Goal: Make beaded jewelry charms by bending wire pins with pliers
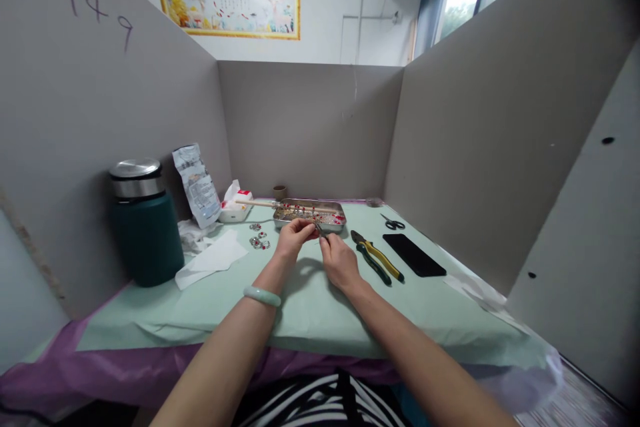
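Observation:
Just in front of a metal tray of red and gold beads, my two hands meet. My left hand, below a pale green bangle, pinches something too small to make out. My right hand is closed round a thin dark tool, whose tip reaches the left fingertips. Several small silver and red pieces lie on the cloth left of my left hand. Pliers with green and yellow handles rest to the right of my right hand.
A green flask, a foil pouch, a tissue pack and white paper stand or lie at the left. Black scissors and a black phone are at the right. Grey partitions enclose the table.

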Demonstrator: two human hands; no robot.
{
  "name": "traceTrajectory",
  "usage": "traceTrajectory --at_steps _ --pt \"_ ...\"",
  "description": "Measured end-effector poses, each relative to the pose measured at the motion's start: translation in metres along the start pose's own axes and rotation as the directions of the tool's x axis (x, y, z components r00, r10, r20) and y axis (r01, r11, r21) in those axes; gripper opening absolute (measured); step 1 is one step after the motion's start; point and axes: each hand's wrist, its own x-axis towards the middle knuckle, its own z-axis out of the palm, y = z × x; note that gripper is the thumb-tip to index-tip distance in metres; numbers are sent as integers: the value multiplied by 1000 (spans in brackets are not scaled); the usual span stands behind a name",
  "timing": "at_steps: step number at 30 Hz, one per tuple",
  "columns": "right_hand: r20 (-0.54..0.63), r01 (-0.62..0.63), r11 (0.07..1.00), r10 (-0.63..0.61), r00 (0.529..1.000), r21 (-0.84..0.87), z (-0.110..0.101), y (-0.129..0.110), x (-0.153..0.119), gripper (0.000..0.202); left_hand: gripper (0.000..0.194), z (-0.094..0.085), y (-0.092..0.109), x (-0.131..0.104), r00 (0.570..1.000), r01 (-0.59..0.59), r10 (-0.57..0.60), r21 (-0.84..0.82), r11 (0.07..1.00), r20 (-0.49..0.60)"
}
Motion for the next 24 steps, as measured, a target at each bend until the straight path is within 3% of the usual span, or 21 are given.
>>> traceTrajectory --at_steps 16,24 --pt "93 -76 995 70 993 62 1 -2 1 32 18 -1 -3 3 988 -123 144 267 956 -63" --pt "126 -117 982 98 987 150 0 1 4 36 24 -1 0 -1 998 -56 64 251 966 -23"
